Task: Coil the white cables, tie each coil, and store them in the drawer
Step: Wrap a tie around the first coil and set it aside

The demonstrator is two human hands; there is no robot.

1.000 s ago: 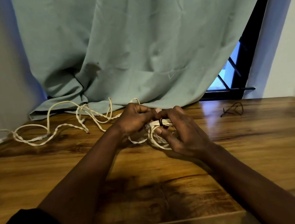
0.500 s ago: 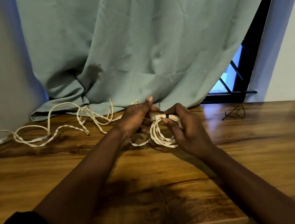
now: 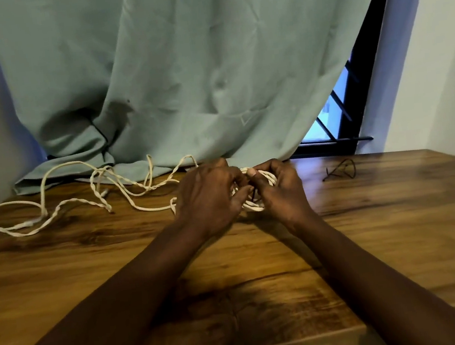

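Note:
A small coil of white cable (image 3: 256, 204) sits between my two hands just above the wooden table (image 3: 398, 223). My left hand (image 3: 209, 197) grips its left side with fingers curled over the loops. My right hand (image 3: 283, 191) pinches the coil's right side, thumb on top. A thin dark tie (image 3: 253, 195) shows between my fingers at the coil's middle. A long loose white cable (image 3: 61, 205), partly twisted, sprawls over the table's far left. No drawer is in view.
Some dark ties (image 3: 340, 171) lie on the table at the far right. A green curtain (image 3: 180, 77) hangs behind and drapes onto the table's back edge. A window (image 3: 331, 119) and white wall stand to the right.
My left hand has closed back onto the coil after its fingers lifted. Both hands have shifted slightly, working at the dark tie in the coil's middle.

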